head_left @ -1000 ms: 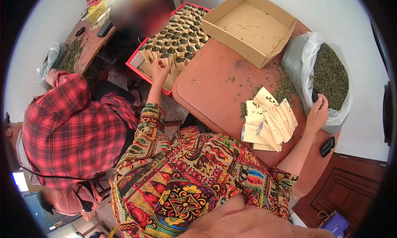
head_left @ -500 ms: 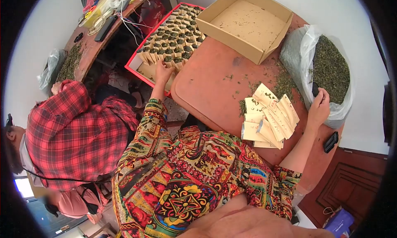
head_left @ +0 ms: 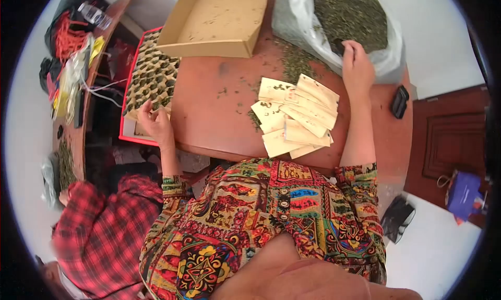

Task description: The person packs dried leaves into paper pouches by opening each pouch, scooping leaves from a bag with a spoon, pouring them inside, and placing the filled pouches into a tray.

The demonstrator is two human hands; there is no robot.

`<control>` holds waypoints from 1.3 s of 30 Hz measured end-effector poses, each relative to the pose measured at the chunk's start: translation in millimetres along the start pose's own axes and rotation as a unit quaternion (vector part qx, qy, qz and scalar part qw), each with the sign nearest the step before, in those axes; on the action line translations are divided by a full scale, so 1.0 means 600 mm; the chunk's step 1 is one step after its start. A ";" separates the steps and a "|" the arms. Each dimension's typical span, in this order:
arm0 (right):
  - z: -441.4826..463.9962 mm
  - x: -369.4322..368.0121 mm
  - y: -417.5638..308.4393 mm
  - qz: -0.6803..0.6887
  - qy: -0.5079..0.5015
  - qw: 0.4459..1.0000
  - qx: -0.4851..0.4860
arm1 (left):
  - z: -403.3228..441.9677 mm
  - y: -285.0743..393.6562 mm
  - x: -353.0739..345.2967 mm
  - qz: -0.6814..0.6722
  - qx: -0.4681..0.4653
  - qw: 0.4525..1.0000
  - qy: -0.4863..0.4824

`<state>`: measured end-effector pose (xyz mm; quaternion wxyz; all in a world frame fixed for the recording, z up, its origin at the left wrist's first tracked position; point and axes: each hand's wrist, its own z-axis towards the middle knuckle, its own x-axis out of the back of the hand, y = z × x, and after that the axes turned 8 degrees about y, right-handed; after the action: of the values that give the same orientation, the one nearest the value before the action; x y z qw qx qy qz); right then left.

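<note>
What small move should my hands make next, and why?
Probably lift a little of the dark green dried leaf with your right hand: it sits at that heap's edge in the translucent plastic bag, while your left hand is at the near end of the leaf-topped tan paper pouches in the red-rimmed box.

Lone head-worn camera, facing forward and down, near above left hand [head_left: 156,127], right hand [head_left: 358,71], tabletop [head_left: 202,117].
</note>
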<state>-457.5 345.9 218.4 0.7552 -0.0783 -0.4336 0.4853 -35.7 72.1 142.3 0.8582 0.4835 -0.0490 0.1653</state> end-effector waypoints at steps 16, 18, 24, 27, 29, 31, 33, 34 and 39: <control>0.003 0.005 -0.007 0.023 0.042 0.999 0.024 | -0.123 0.402 -0.298 -0.042 -0.416 0.687 -0.594; 0.004 0.004 -0.007 0.023 0.045 0.998 0.022 | -0.130 0.409 -0.301 -0.004 -0.418 0.684 -0.598; 0.005 0.015 -0.012 0.020 0.011 1.000 0.000 | -0.115 0.396 -0.303 -0.039 -0.376 0.723 -0.578; 0.006 0.020 -0.015 0.017 0.002 1.000 -0.007 | -0.096 0.394 -0.283 -0.060 -0.281 0.762 -0.580; 0.007 0.020 -0.015 0.018 0.005 1.000 -0.003 | -0.081 0.390 -0.269 -0.047 -0.292 0.780 -0.551; 0.006 0.018 -0.015 0.024 0.013 1.000 0.004 | -0.065 0.384 -0.259 -0.033 -0.311 0.790 -0.527; 0.006 0.016 -0.014 0.033 0.029 0.999 0.013 | -0.050 0.379 -0.252 -0.021 -0.339 0.791 -0.509; 0.006 0.017 -0.014 0.035 0.026 0.999 0.011 | -0.045 0.379 -0.249 -0.015 -0.341 0.792 -0.505; 0.007 0.019 -0.009 0.059 0.028 0.998 0.006 | -0.032 0.392 -0.243 0.013 -0.386 0.793 -0.470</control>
<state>-455.2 351.2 230.5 0.7372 -0.1132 -0.4043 0.5293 -251.9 166.3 288.0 0.8424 0.1293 -0.5127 -0.1041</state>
